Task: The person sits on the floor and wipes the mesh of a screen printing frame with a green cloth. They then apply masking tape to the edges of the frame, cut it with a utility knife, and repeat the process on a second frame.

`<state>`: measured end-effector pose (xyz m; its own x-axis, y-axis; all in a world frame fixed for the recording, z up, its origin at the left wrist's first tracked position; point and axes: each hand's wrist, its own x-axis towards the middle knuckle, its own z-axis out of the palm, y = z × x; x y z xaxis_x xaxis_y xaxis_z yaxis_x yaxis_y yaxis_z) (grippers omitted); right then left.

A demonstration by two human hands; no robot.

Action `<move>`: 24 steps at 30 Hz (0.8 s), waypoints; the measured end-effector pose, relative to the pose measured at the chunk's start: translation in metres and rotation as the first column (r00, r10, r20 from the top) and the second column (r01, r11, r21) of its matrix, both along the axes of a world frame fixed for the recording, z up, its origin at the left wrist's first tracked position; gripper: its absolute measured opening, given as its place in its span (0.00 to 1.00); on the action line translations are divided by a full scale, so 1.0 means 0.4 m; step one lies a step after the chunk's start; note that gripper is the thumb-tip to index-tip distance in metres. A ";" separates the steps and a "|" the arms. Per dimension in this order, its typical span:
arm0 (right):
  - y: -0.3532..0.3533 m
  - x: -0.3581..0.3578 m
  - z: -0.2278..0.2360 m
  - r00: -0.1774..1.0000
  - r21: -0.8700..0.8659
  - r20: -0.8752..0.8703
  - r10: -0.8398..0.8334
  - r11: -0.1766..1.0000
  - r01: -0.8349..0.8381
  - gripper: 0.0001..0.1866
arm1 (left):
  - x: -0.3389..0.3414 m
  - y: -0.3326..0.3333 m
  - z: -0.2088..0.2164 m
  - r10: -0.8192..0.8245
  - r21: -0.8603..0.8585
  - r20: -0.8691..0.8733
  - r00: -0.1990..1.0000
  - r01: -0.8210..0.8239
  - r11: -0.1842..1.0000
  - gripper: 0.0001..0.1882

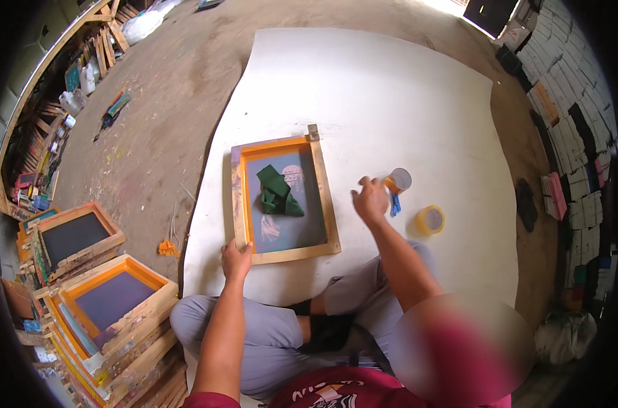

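Note:
A wooden screen-printing frame (327, 204) lies on a white sheet (377, 88) in front of me. Its mesh (309, 231) carries pale printed shapes, and a folded dark green cloth (279, 197) rests on it. My left hand (237, 260) grips the frame's near left corner, thumb on top. To the right of the frame, my right hand (371, 201) hovers with fingers bent and apart, holding nothing that I can see. Just beyond its fingers are a brown tape roll (390, 185) and a small blue object (395, 205) of unclear kind. A yellow tape roll (430, 221) lies nearer me.
Stacked wooden screen frames (118, 299) stand at my left, beside the sheet. An orange scrap (167, 248) lies on the floor near them. A rack (57, 115) with frames and containers lines the far left. Along the right are piled white blocks (574, 129).

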<state>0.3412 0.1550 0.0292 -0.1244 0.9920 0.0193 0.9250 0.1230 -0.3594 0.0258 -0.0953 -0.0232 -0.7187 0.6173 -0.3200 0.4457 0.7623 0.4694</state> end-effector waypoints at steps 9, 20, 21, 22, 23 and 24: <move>0.140 0.217 -0.017 0.975 0.078 0.167 -0.147 0.988 0.135 0.17 | -0.009 0.020 0.017 -0.002 0.028 0.036 0.999 0.001 1.000 0.33; 0.165 0.223 -0.092 0.992 0.070 0.101 -0.072 0.995 0.065 0.12 | -0.018 0.012 0.002 0.012 0.083 0.046 0.999 -0.015 0.996 0.33; 0.166 0.220 -0.090 0.992 0.055 0.107 -0.069 0.997 0.063 0.12 | -0.019 0.008 -0.012 0.025 0.085 0.037 0.999 -0.028 0.996 0.33; 0.171 0.224 -0.093 0.990 0.042 0.113 -0.081 0.996 0.077 0.11 | -0.020 0.009 -0.025 0.034 0.088 0.029 0.999 -0.037 0.995 0.33; 0.178 0.229 -0.102 0.989 0.029 0.119 -0.093 0.996 0.090 0.11 | -0.024 0.009 -0.037 0.026 0.096 0.033 0.999 -0.029 0.995 0.33; 0.182 0.234 -0.107 0.987 0.016 0.125 -0.105 0.994 0.104 0.10 | -0.028 0.009 -0.049 0.017 0.104 0.037 0.999 -0.020 0.994 0.33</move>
<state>0.4347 0.2279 -0.0138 -0.0222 0.9996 0.0195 0.9706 0.0262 -0.2392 0.0146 -0.0918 -0.0426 -0.7195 0.6355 -0.2802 0.4135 0.7161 0.5623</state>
